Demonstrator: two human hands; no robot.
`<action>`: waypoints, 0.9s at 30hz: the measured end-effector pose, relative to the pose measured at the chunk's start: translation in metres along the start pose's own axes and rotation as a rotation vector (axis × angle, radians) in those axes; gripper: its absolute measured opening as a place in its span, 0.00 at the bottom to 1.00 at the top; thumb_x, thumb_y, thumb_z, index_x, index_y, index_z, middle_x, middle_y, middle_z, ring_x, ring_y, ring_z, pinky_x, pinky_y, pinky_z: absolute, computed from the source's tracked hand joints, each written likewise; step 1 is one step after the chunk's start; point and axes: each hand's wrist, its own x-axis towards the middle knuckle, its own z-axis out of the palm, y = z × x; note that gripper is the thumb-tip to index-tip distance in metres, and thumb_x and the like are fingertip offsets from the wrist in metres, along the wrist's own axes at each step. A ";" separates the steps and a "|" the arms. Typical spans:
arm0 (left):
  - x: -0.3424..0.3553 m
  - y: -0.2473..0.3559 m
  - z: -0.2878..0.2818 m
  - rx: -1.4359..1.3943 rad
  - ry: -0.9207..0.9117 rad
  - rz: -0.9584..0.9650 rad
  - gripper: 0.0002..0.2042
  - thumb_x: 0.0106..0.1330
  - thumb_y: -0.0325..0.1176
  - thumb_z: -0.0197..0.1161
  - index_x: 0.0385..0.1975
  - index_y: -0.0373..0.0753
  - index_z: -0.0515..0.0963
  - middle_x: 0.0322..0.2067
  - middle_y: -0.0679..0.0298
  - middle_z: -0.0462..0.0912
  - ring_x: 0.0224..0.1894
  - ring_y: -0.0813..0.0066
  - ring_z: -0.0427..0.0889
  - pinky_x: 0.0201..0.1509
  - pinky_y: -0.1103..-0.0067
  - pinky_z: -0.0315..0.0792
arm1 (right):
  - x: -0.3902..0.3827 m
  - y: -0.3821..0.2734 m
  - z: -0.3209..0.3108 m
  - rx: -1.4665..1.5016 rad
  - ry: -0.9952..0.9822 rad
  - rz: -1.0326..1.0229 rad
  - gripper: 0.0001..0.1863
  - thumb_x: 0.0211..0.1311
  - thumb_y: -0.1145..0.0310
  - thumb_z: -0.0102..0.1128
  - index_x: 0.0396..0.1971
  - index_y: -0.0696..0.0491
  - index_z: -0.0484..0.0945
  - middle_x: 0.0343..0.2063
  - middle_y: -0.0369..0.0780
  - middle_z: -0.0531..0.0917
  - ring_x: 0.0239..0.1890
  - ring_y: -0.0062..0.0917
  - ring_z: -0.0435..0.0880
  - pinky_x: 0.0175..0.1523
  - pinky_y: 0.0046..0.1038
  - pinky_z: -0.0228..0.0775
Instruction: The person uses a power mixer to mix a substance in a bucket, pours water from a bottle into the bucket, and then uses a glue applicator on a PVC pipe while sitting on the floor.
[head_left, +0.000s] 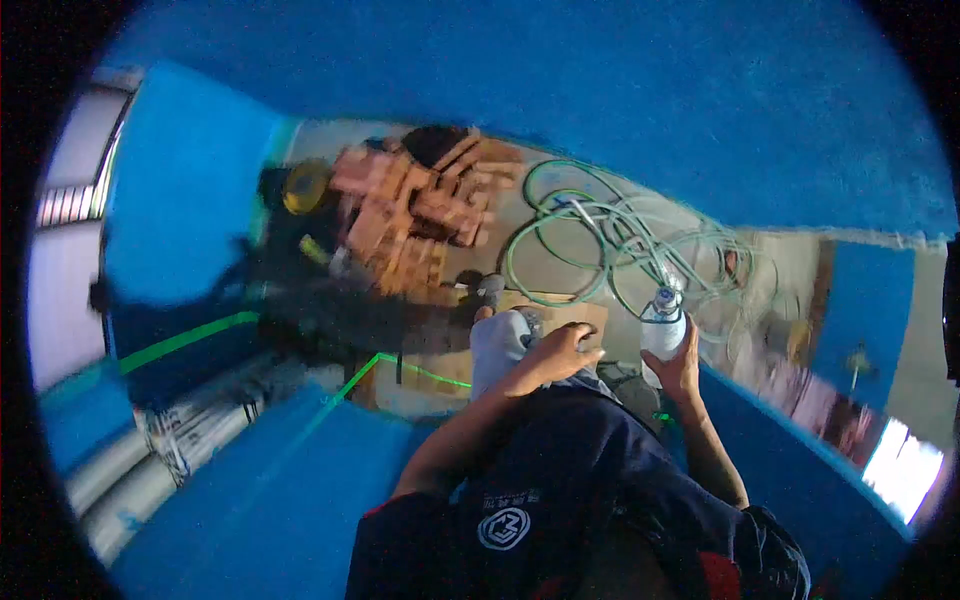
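My right hand (682, 365) is wrapped round the side of a clear plastic bottle (660, 335), which stands nearly upright with a blue-white cap and a dark loop about its neck. Whether the bottle is full cannot be made out. To the left of it, over my light trouser leg (493, 350), my left hand (565, 355) hovers with bent fingers apart and nothing in them. A flat piece of cardboard (585, 313) lies on the floor beyond that hand.
Loops of green hose (512, 262) sprawl ahead of the bottle. Farther left lies a heap of reddish bricks (370, 215), blurred, beside a round yellow thing (305, 187). Blue walls (190, 190) enclose the space, crossed by a bright green line. Long pale rolls (125, 490) lie lower left.
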 end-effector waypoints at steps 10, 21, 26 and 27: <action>0.081 -0.028 -0.050 0.012 -0.048 -0.109 0.12 0.63 0.39 0.62 0.35 0.34 0.81 0.41 0.57 0.84 0.44 0.64 0.82 0.48 0.74 0.73 | -0.001 0.025 0.083 0.131 0.256 0.137 0.52 0.40 0.63 0.79 0.66 0.52 0.56 0.58 0.50 0.67 0.59 0.47 0.68 0.63 0.40 0.63; 0.168 -0.034 0.008 -0.114 -0.581 0.099 0.20 0.63 0.32 0.59 0.54 0.32 0.69 0.55 0.52 0.72 0.57 0.61 0.71 0.65 0.68 0.60 | 0.019 0.073 0.181 0.779 0.011 0.075 0.53 0.33 0.71 0.74 0.65 0.53 0.55 0.56 0.50 0.68 0.60 0.47 0.68 0.63 0.41 0.63; 0.214 -0.086 0.070 0.133 -0.481 0.280 0.16 0.59 0.22 0.56 0.49 0.32 0.71 0.50 0.52 0.77 0.52 0.59 0.75 0.60 0.68 0.66 | -0.070 0.195 0.210 0.895 0.210 0.595 0.54 0.44 0.52 0.76 0.68 0.57 0.55 0.64 0.53 0.64 0.65 0.46 0.64 0.69 0.42 0.55; 0.232 -0.104 0.077 0.305 -0.447 0.335 0.17 0.59 0.23 0.55 0.49 0.31 0.72 0.49 0.52 0.78 0.51 0.58 0.76 0.59 0.67 0.67 | -0.107 0.237 0.214 0.575 0.404 0.768 0.44 0.49 0.54 0.73 0.64 0.57 0.63 0.61 0.53 0.69 0.64 0.45 0.66 0.68 0.41 0.58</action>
